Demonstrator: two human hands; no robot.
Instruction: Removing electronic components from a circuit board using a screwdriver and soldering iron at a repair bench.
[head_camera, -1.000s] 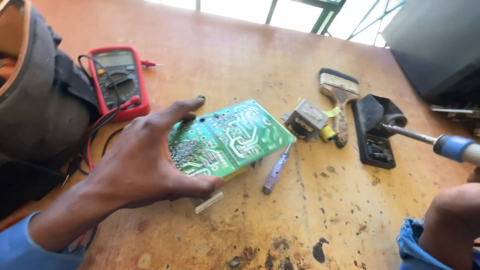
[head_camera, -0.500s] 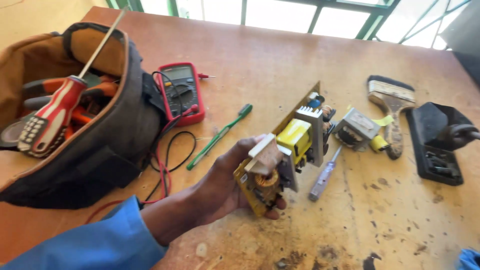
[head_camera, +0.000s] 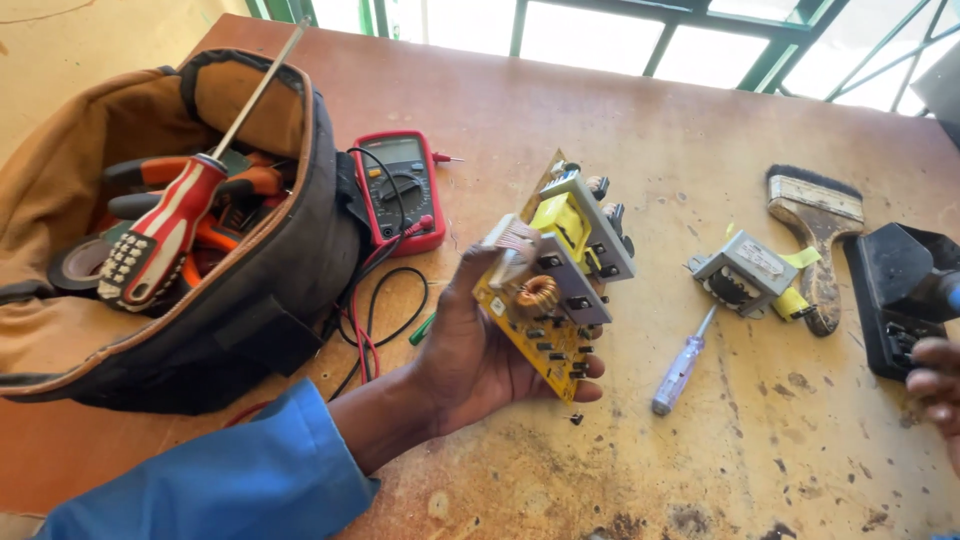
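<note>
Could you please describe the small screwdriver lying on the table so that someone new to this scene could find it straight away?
Start at the scuffed brown wooden table and find the grey boxy transformer with yellow tape, right of the yellow circuit board held in the left hand. Just below it lies the slim screwdriver with a translucent purple handle. Unlike the big red-and-white screwdriver in the brown tool bag, it lies loose on the table.

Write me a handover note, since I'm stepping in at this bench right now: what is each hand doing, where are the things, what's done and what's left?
Left hand: grip shut on the circuit board, held up off the table, component side facing the camera.
Right hand: at the right edge beside the black stand; whether it holds anything cannot be told.
On the table: transformer, tester screwdriver, brush, red multimeter, open tool bag.
Done: board is lifted.
Left: no tool touches the board.
</note>
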